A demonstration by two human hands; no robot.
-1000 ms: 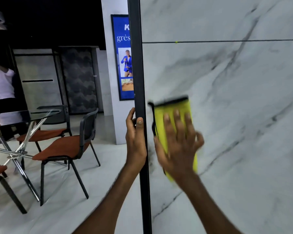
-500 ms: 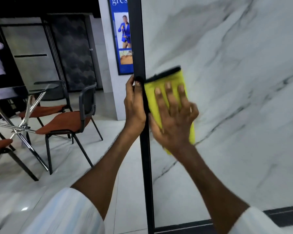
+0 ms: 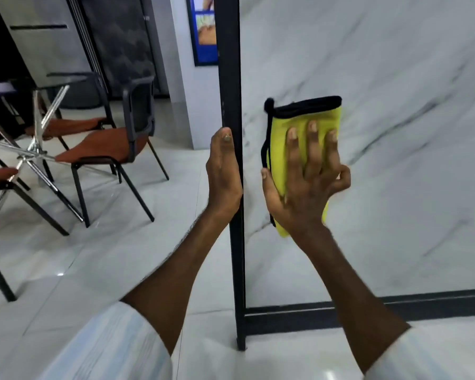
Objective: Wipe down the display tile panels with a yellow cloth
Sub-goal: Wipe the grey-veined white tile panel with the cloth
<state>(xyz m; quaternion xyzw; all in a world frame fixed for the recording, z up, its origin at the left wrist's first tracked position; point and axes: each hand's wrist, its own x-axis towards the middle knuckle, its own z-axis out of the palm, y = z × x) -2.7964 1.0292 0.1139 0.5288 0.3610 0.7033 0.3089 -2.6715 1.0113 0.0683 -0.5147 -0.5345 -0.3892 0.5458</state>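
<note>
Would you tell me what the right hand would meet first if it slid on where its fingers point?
Probably nothing: the right hand and cloth would ride up bare panel, alongside the frame, to the picture's top.

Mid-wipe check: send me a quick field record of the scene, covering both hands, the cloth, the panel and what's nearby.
left hand: holds the black frame post, thumb up its front, fingers hidden behind
right hand: flat, fingers spread, pressing the yellow cloth against the panel
yellow cloth: folded, black-edged, apart from the post
tile panel: upright, white marble look with grey veins
nearby: brown-seated chairs to the left on a glossy floor
</note>
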